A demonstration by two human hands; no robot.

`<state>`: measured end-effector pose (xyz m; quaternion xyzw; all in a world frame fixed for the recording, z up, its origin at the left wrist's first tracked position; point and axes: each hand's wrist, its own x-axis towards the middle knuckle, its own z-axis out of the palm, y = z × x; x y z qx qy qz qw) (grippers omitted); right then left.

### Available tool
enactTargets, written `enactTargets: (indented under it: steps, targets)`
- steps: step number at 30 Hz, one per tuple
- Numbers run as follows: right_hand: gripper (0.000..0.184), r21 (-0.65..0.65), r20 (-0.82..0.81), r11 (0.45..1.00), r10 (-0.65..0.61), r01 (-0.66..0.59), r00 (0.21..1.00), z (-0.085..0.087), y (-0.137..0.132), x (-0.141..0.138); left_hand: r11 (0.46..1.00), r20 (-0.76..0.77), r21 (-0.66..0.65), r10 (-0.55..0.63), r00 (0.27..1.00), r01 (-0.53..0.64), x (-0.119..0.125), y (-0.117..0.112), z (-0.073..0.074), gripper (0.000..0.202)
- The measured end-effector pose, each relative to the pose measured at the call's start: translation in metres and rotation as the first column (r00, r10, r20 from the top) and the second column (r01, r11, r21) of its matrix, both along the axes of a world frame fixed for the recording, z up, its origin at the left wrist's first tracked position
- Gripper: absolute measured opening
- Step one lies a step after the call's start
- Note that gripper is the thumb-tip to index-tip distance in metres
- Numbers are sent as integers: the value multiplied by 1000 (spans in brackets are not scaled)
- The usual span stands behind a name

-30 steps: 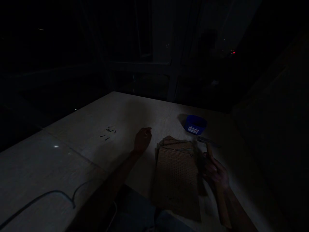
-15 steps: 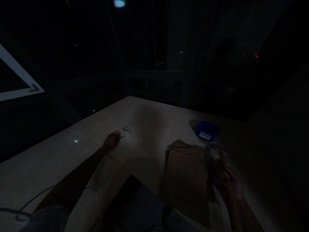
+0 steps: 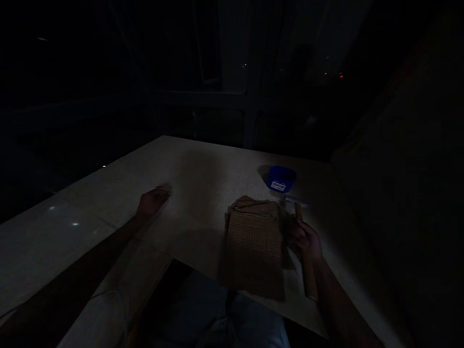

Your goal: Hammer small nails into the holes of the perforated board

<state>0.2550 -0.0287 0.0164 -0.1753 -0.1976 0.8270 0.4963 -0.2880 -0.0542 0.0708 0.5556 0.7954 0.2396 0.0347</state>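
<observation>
On the left part of the table, my left hand (image 3: 151,202) reaches down with its fingers pressed together over several small dark nails or screws. One thin dark nail or screw (image 3: 159,187) shows just above the fingers; the hand hides most of the rest. Whatever is between the fingertips is too small and dark to make out. My right hand (image 3: 306,239) is wrapped round the wooden handle of a hammer (image 3: 309,278). The hammer's metal head lies at the far end, near the blue tub. Brown corrugated cardboard (image 3: 255,249) lies just left of this hand.
A blue plastic tub (image 3: 282,180) with a white label stands beyond the cardboard. The pale table (image 3: 203,212) ends at a dark window at the back and a dark wall on the right. A cable (image 3: 108,292) runs at the lower left. Lighting is very dim.
The view has turned to the right. My left hand has moved over the small nails or screws, covering most of them. My right hand still holds the hammer, its handle now plainer to see.
</observation>
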Motion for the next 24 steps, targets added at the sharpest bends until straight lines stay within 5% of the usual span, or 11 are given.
enactTargets:
  steps: [3,7,11,14,18,24]
  targets:
    - [16,-3,3,1000,22,-22,1000,-2,4,-2,986,134,43,-163,978,158,38,24,15,30]
    - [18,37,-26,999,29,-28,999,-5,8,-4,909,349,186,-416,839,374,122,50,27,28]
    - [20,42,-33,999,15,-14,999,-7,8,-5,835,564,230,-533,631,500,216,59,17,30]
    - [21,42,-21,999,6,-5,1000,-7,9,-5,755,571,251,-621,537,606,270,60,1,27]
    - [23,49,-1,999,6,-6,1000,-5,10,-7,694,482,254,-695,534,674,311,61,-22,20]
    - [26,32,21,999,17,-17,1000,-4,11,-10,655,474,255,-726,499,712,328,64,-46,18]
